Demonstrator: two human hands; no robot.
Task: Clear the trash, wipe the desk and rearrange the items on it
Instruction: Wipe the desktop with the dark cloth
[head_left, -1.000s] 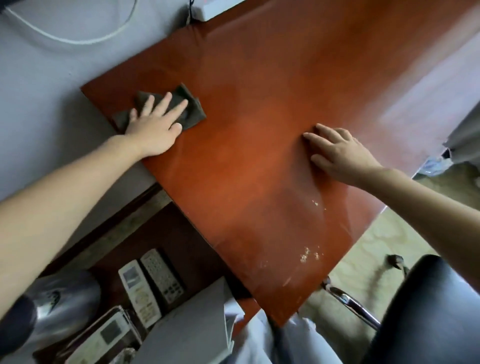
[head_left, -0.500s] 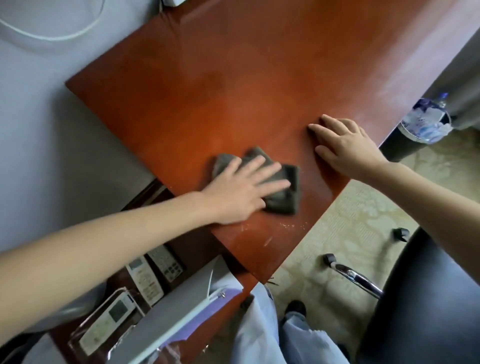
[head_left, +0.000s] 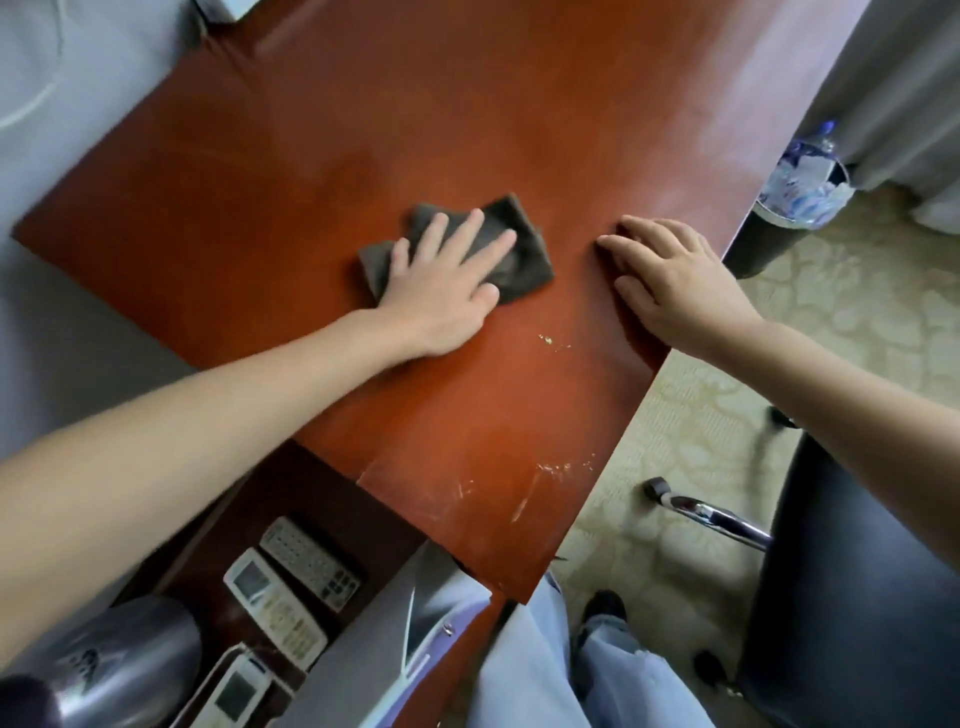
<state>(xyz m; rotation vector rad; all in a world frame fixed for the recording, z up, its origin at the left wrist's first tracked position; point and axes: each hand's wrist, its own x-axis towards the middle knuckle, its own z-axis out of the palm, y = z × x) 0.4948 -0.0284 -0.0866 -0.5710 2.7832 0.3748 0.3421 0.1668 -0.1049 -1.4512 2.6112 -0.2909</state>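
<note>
A reddish-brown wooden desk fills the middle of the view. My left hand lies flat, fingers spread, pressing a folded dark grey cloth onto the desktop near its middle. Just to the right, my right hand rests palm down on the desk close to its right edge, fingers slightly bent and holding nothing. Pale scuffs and crumbs mark the wood near the front, with more scratches at the near corner.
A lower shelf at the bottom left holds several remote controls, a shiny metal kettle and a white folder. A bin with plastic bottles stands beyond the desk's right edge. A black office chair stands at right.
My left hand swept the cloth from the far left corner toward the near edge, then back up to the desk's middle. My right hand has stayed planted.
</note>
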